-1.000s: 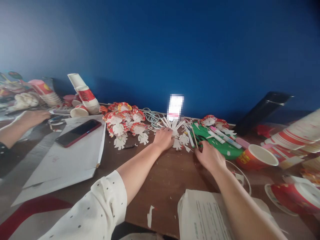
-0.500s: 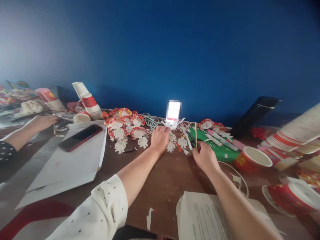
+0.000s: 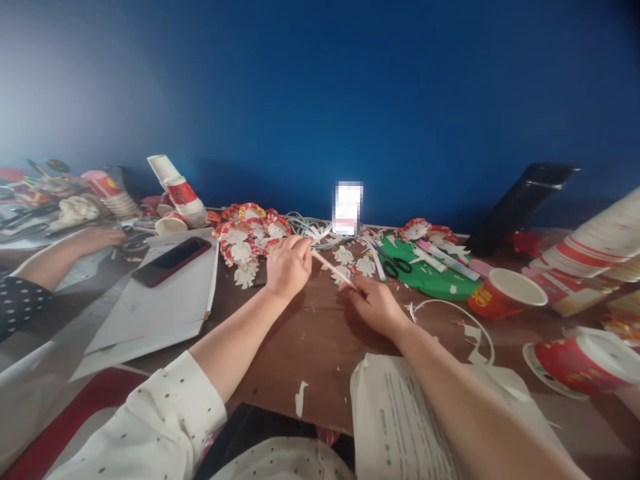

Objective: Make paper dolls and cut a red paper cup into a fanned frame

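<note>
My right hand is closed around the lower end of a thin wooden stick, which slants up and left. The stick's far end reaches the fingers of my left hand. Those fingers are pinched together, and a short pale strip juts out past them; its kind is unclear. Left of this hand lies a pile of paper figures with red and yellow frilled edges. White paper cut-out figures lie beyond the stick. Black-handled scissors rest on a green sheet.
A bright upright screen stands by the blue wall. At left are a phone on white sheets and another person's hand. Paper cups, a black cylinder and a printed white bag are at right.
My left hand has drawn back left from below the screen. My right hand has moved left and toward me, tipping the stick from upright to slanting toward my left fingers.
</note>
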